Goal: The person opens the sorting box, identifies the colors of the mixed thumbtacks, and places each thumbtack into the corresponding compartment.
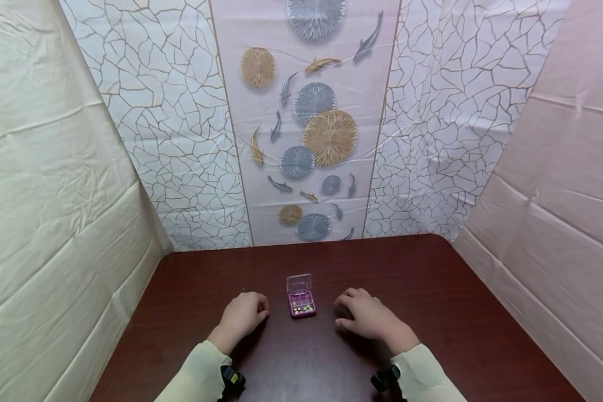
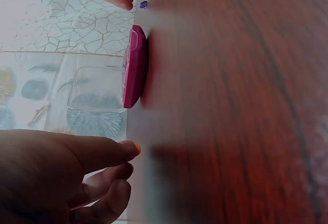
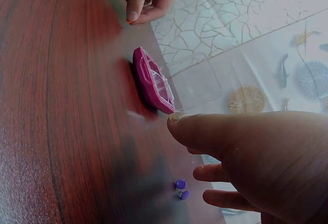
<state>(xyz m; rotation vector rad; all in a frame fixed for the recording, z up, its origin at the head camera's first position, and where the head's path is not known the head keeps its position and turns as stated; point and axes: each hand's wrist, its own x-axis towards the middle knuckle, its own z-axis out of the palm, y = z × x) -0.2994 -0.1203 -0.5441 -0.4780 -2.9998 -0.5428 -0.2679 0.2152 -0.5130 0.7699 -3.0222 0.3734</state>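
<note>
A small magenta case (image 1: 302, 315) lies on the table between the two hands, its clear lid (image 1: 299, 283) raised at the back. Small yellow and green pieces (image 1: 308, 307) sit in its front compartments. Left of the case, my left hand (image 1: 243, 315) pinches a tiny orange piece (image 2: 137, 149) between thumb and fingertips, low over the table. On the other side, my right hand (image 1: 368, 317) is held with loosely bent fingers and nothing between them. Two small purple pieces (image 3: 180, 184) lie on the table near its fingertips, hidden by the hand in the head view.
The dark red-brown wooden table (image 1: 301, 257) reaches back to a patterned cloth wall (image 1: 181, 139). Pale quilted cloth (image 1: 55, 195) hangs on the left, and similar cloth (image 1: 548, 195) hangs on the right. A black wrist camera (image 1: 233, 379) is strapped at the left sleeve.
</note>
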